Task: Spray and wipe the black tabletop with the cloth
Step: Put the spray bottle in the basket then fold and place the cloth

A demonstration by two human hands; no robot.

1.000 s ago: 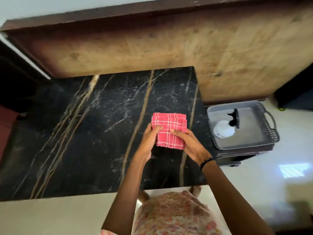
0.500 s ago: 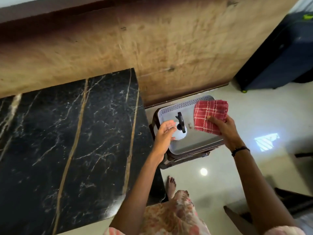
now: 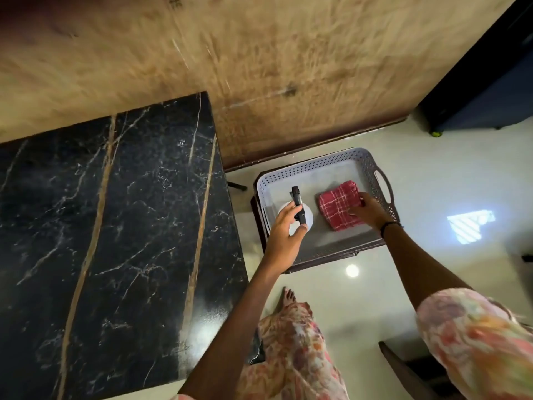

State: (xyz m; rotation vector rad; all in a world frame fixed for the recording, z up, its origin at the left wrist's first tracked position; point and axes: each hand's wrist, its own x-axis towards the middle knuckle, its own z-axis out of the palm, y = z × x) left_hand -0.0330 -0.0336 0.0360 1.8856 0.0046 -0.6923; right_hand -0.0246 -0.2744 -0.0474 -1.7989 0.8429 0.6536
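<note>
Currently my left hand (image 3: 284,226) curls round the spray bottle (image 3: 297,216) in the tray (image 3: 311,168); my right hand (image 3: 367,210) pinches the cloth (image 3: 337,204) lying there. Judged: the black table (image 3: 115,215) at left awaits spraying and wiping.

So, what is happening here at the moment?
A person stands beside the black marble tabletop and reaches into a grey perforated tray next to it. The left hand closes around the white spray bottle with a black trigger. The right hand rests on the folded red checked cloth lying in the tray.
</note>
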